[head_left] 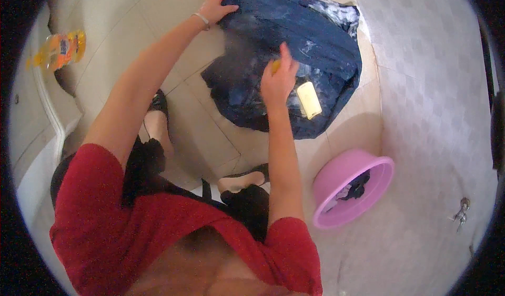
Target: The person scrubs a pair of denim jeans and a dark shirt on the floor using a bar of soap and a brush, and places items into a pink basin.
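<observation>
Dark blue denim clothing (326, 48) lies spread on the tiled floor, with whitish suds or residue on it. At its upper left edge my left hand (214, 10) rests on the cloth, thumb and fingers apart. My right hand (280, 83) is over the middle of the denim, closed round a small yellow object (276, 66). Most of that object is hidden, so its kind is unclear; the index finger stretches forward. Just right of this hand, a pale yellow rectangular bar, like soap, (309, 100) lies on the cloth.
A pink plastic basin (353, 188) holding dark and light cloths tilts at the lower right. Beyond it a metal tap (463, 212) juts from the tiled wall. A clear bottle with orange label and yellow liquid (62, 49) is at the left. My feet (242, 182) are below the denim.
</observation>
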`<state>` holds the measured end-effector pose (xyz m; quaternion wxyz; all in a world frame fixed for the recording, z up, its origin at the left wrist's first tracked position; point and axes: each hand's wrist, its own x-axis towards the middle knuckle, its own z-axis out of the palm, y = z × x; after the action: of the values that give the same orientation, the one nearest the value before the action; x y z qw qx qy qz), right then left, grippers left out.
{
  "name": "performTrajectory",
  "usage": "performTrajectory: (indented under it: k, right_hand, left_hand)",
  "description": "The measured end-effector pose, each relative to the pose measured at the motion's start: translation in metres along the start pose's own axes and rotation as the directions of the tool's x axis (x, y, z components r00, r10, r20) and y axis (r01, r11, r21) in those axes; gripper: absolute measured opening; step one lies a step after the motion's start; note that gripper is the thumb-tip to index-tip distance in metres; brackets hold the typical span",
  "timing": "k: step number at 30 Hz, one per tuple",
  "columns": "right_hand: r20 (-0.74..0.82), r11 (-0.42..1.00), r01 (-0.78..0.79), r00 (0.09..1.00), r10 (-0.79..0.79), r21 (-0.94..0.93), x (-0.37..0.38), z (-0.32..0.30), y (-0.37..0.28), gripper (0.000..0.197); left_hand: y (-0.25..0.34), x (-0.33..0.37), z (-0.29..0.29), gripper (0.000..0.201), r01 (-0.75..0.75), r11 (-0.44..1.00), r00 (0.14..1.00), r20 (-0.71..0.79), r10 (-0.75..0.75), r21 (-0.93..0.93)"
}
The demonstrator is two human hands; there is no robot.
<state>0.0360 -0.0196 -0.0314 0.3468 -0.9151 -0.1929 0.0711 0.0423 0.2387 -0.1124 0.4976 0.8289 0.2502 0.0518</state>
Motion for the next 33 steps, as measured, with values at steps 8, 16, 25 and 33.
performTrajectory:
  k: [8, 16, 25, 33]
  right_hand:
    - [-0.146, 0.807, 0.584, 0.794, -0.590, -0.087, 0.126, 0.108, -0.045, 0.015]
    - [0.201, 0.788, 0.356, 0.934, -0.294, -0.502, 0.152, -0.034, 0.111, 0.020]
    - [-0.113, 0.784, 0.611, 0.791, -0.601, 0.108, 0.141, 0.077, -0.021, 0.013]
    - [0.206, 0.811, 0.452, 0.892, -0.403, -0.371, 0.140, -0.045, 0.126, 0.015]
  left_hand:
    - [-0.008, 0.003, 0.006, 0.028, 0.267, 0.814, 0.962, 0.187, -0.197, -0.515]
    - [0.006, 0.004, 0.002, 0.033, 0.289, 0.949, 0.936, -0.167, -0.308, -0.129]
    - [-0.006, 0.008, 0.006, 0.030, 0.172, 0.898, 0.981, -0.013, -0.194, -0.405]
    - [0.004, 0.000, -0.005, 0.032, 0.259, 0.948, 0.951, -0.121, -0.284, -0.187]
